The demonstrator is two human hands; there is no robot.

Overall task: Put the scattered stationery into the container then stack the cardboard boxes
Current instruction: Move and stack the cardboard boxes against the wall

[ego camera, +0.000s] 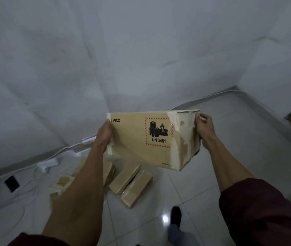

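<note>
I am holding the cardboard box (150,139) up in the air, above the floor (203,185). I am judging it light and likely empty: stiff walls, but paper peeling at the right end. So I am taking it by both ends, left hand (104,134) clasping the left edge and right hand (204,128) curling over the top right corner. The other boxes (132,181) are lying below it.

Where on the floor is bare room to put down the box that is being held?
For the held box, bare tiles lie on the right, between the floor boxes and the right wall's base, ahead of the shoe. The left is crowded: white cables, a power strip, a black device.
</note>
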